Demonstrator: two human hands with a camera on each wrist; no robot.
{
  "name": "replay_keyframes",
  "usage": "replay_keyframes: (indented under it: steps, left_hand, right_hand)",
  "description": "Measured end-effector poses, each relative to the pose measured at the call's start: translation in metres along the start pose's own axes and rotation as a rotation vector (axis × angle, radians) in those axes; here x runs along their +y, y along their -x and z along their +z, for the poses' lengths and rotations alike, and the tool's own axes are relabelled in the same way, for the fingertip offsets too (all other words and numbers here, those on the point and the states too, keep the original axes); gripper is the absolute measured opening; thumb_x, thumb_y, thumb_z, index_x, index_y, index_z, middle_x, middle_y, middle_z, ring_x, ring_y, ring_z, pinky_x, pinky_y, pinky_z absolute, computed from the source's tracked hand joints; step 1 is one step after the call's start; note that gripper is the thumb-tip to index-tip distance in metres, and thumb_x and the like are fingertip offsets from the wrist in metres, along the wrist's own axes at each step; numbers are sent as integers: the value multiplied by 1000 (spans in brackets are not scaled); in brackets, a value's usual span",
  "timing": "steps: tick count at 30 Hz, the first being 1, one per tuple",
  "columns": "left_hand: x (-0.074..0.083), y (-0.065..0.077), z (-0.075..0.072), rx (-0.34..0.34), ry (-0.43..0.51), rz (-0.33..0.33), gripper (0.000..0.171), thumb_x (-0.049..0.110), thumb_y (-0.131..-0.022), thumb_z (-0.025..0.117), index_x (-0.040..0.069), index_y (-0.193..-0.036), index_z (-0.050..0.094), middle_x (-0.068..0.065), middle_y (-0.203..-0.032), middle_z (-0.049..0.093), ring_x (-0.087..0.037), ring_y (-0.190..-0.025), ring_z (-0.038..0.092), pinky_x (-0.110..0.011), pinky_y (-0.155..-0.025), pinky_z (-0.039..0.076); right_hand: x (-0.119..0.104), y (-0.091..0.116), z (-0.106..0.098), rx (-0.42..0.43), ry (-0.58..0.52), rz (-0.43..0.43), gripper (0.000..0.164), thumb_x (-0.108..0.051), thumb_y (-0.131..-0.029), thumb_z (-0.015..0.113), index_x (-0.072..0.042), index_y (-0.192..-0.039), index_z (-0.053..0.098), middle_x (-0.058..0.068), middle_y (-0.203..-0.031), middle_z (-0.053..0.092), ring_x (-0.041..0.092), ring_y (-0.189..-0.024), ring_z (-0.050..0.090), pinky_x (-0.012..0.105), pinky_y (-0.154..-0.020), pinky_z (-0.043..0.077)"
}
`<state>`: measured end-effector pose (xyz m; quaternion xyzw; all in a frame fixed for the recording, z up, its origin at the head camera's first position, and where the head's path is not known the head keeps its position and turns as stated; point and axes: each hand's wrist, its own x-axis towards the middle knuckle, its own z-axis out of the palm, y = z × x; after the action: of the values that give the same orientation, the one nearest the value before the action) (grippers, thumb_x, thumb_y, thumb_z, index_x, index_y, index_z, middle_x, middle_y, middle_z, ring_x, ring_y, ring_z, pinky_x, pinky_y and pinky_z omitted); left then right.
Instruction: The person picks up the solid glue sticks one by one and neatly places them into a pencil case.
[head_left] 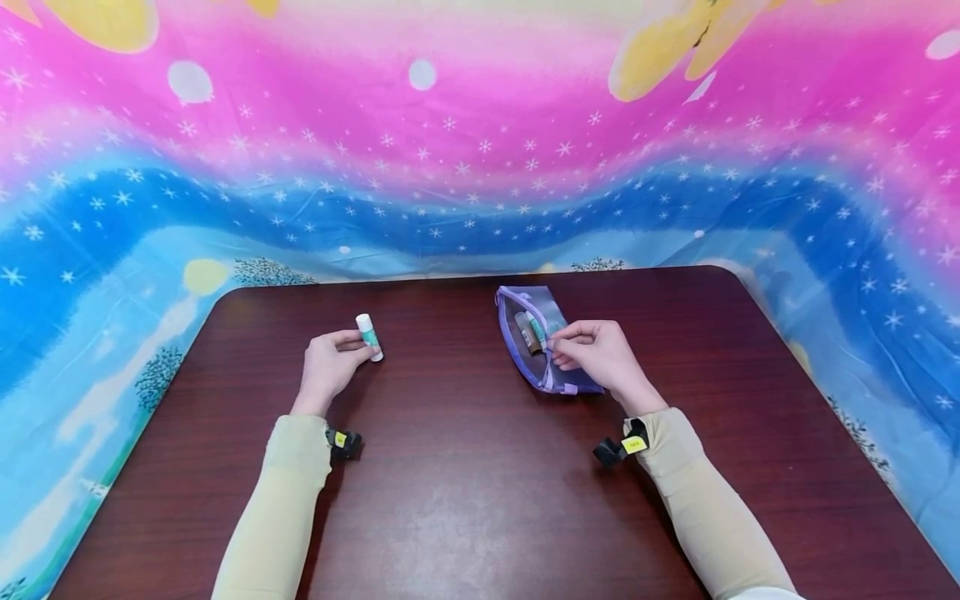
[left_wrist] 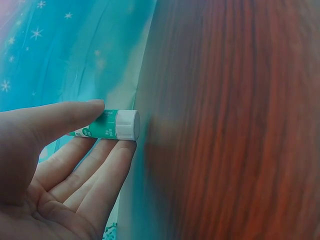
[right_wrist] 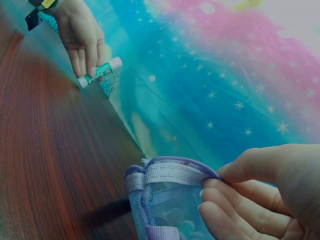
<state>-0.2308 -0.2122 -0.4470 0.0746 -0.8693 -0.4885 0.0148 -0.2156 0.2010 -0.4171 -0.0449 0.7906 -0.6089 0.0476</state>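
A white-capped glue stick (head_left: 369, 337) with a green label is pinched upright between the thumb and fingers of my left hand (head_left: 327, 367). The left wrist view shows the thumb on one side of the glue stick (left_wrist: 102, 125) and the fingers on the other. With my right hand (head_left: 600, 358) I pinch the rim of a purple mesh zipper pouch (head_left: 517, 367), whose mouth gapes open. Inside the pouch lie a green-labelled stick (head_left: 536, 327) and a brownish tube-like item (head_left: 527, 335). The right wrist view shows the pouch's zipper edge (right_wrist: 180, 172) between thumb and fingers.
A dark reddish-brown wooden table (head_left: 450, 483) lies under both hands. A colourful printed cloth (head_left: 465, 167) with snowflakes hangs behind the table and along its sides. Black wrist cameras (head_left: 345, 442) are strapped over both sleeves.
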Motion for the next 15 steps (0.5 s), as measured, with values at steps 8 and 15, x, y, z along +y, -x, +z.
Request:
replay_keyframes:
  steps: [8,15]
  left_hand:
    - [3,-2,5,-29,10,3,47,19,-92,78,-1,-132,66,-18,-114,73,-27,-106,70,-38,-88,55]
    - [6,-2,10,-36,28,6,47,19,-91,78,-1,-132,66,-18,-113,73,-26,-105,70,-39,-90,55]
  right_hand:
    - [1,0,1,2,3,-18,20,-6,-93,74,10,-105,74,21,-92,74,24,-72,73,36,-69,62]
    - [3,-1,1,-2,-4,-18,20,-6,-93,73,10,-105,74,21,-91,74,22,-72,72,35,-68,62]
